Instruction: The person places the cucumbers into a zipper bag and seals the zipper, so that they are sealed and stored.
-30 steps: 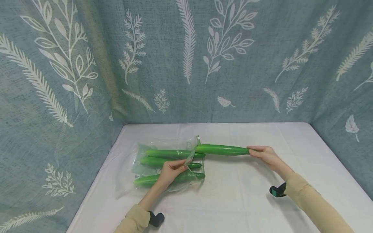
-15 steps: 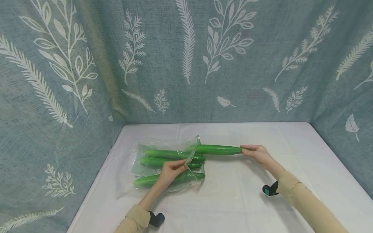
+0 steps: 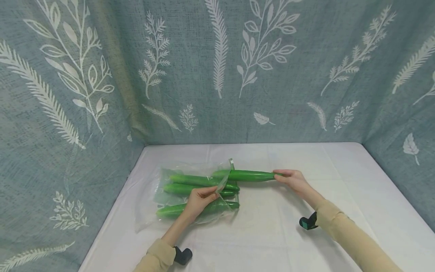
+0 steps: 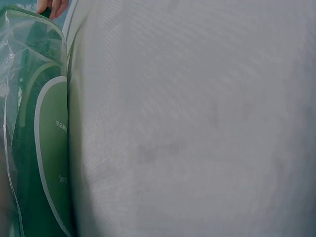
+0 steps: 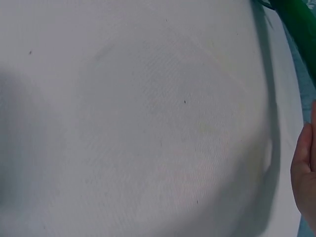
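Observation:
A clear plastic zip bag (image 3: 146, 211) lies flat with its mouth facing right, three cucumbers inside, one of them a front cucumber (image 3: 166, 211). My left hand (image 3: 200, 202) pinches the bag's upper lip between thumb and fingers and lifts it. At the far side of the mouth, another cucumber (image 3: 251, 175) has its left end inside the bag; my right hand (image 3: 293, 181) grips its right end, held above the cloth. In the right wrist view that cucumber (image 5: 298, 29) rises from my fingers (image 5: 302, 153). The left wrist view shows the bag's printed green panel (image 4: 52, 143).
A white cloth (image 3: 272, 230) covers the table. Blue-green leaf-patterned curtains (image 3: 190, 75) hang behind it and along both sides. Dark wrist cameras (image 3: 183, 256) are strapped under both sleeves.
My right hand has moved left, sliding the held cucumber further into the bag's mouth. The left hand has stayed in place on the bag's lip.

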`<state>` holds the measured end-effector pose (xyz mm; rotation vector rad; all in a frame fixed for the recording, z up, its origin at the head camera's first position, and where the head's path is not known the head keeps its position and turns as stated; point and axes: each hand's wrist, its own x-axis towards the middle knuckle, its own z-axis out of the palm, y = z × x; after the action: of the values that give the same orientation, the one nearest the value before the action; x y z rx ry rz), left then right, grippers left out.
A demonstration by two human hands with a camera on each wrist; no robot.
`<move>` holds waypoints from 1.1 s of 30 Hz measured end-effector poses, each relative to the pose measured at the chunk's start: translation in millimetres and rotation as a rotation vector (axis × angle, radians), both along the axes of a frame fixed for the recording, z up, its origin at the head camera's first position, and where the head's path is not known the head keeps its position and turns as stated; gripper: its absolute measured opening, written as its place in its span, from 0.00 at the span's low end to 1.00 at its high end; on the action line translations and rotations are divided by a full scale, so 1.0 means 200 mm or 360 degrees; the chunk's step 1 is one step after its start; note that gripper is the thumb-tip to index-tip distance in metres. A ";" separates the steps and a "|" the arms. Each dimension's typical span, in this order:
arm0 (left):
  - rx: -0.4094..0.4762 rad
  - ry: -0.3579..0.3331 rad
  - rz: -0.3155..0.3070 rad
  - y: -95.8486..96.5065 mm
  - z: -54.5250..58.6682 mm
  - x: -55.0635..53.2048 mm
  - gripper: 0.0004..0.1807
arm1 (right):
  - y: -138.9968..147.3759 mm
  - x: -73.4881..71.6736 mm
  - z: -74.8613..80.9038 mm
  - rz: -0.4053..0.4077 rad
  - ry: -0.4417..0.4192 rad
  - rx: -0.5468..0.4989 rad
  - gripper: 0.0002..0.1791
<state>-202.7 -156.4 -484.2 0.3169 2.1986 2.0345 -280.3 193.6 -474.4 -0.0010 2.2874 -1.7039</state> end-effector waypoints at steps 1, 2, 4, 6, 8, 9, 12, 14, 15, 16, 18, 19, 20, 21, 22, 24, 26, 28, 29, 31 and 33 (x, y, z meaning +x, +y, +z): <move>0.0001 0.0004 0.0000 0.00 0.00 0.00 0.24 | -0.01 0.00 0.00 0.0001 0.0001 -0.0001 0.26; 0.0001 0.0007 0.0001 0.00 0.00 0.00 0.24 | -0.02 0.00 0.00 -0.0001 0.0003 -0.0009 0.26; 0.0001 0.0010 0.0006 0.00 0.00 0.00 0.23 | -0.03 0.00 0.00 -0.0003 0.0012 -0.0021 0.26; 0.0004 0.0012 0.0008 0.00 0.00 0.00 0.23 | -0.04 0.00 0.00 -0.0002 0.0026 -0.0027 0.25; 0.0011 0.0013 0.0007 0.00 -0.01 -0.01 0.23 | -0.05 0.00 -0.01 -0.0008 0.0034 -0.0039 0.25; 0.0015 0.0014 0.0004 0.00 -0.01 -0.01 0.23 | -0.06 0.00 -0.01 -0.0013 0.0032 -0.0042 0.25; 0.0033 0.0017 -0.0004 0.00 -0.01 -0.01 0.23 | -0.08 -0.01 -0.01 -0.0003 0.0030 -0.0037 0.26; 0.0040 0.0014 -0.0007 0.00 -0.01 -0.01 0.23 | -0.10 0.00 -0.01 -0.0005 0.0025 -0.0035 0.26; 0.0043 0.0014 -0.0008 0.00 -0.01 -0.01 0.23 | -0.11 0.00 -0.01 0.0000 0.0026 -0.0030 0.26; 0.0047 0.0012 -0.0007 0.00 -0.01 -0.01 0.23 | -0.12 0.00 -0.01 0.0001 0.0024 -0.0032 0.26; 0.0048 0.0010 -0.0005 0.00 -0.01 -0.01 0.23 | -0.14 -0.01 -0.01 -0.0012 0.0014 -0.0035 0.25; 0.0049 0.0010 -0.0003 0.00 -0.01 -0.01 0.22 | -0.15 -0.01 -0.01 -0.0025 0.0009 -0.0035 0.25; 0.0047 0.0012 0.0000 0.00 -0.01 -0.01 0.22 | -0.16 -0.01 -0.01 -0.0022 0.0008 -0.0032 0.25; 0.0040 0.0014 0.0002 0.00 -0.01 -0.01 0.22 | -0.16 -0.01 -0.02 -0.0021 0.0005 -0.0032 0.25; 0.0034 0.0015 0.0004 0.00 -0.01 -0.01 0.22 | -0.18 -0.01 -0.02 -0.0032 -0.0003 -0.0034 0.25; 0.0020 0.0019 0.0008 0.00 -0.01 -0.01 0.22 | -0.20 -0.02 -0.02 -0.0038 -0.0015 -0.0038 0.25; 0.0004 0.0023 0.0014 0.00 -0.01 -0.01 0.22 | -0.22 -0.02 -0.02 -0.0037 -0.0021 -0.0041 0.25; -0.0004 0.0030 0.0020 0.00 -0.01 -0.01 0.21 | -0.24 -0.02 -0.02 -0.0055 -0.0026 -0.0049 0.25; -0.0006 0.0035 0.0023 0.00 -0.01 -0.01 0.21 | -0.25 -0.03 -0.02 -0.0050 -0.0021 -0.0045 0.25; -0.0013 0.0049 0.0026 0.00 -0.01 -0.01 0.21 | -0.28 -0.03 -0.02 -0.0059 -0.0018 -0.0045 0.24; -0.0013 0.0059 0.0024 0.00 -0.01 -0.01 0.21 | -0.30 -0.03 -0.03 -0.0069 -0.0023 -0.0058 0.24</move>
<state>-204.4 -155.8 -486.5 0.3410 2.2367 2.0434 -287.3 134.5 -479.8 0.0539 2.2616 -1.7611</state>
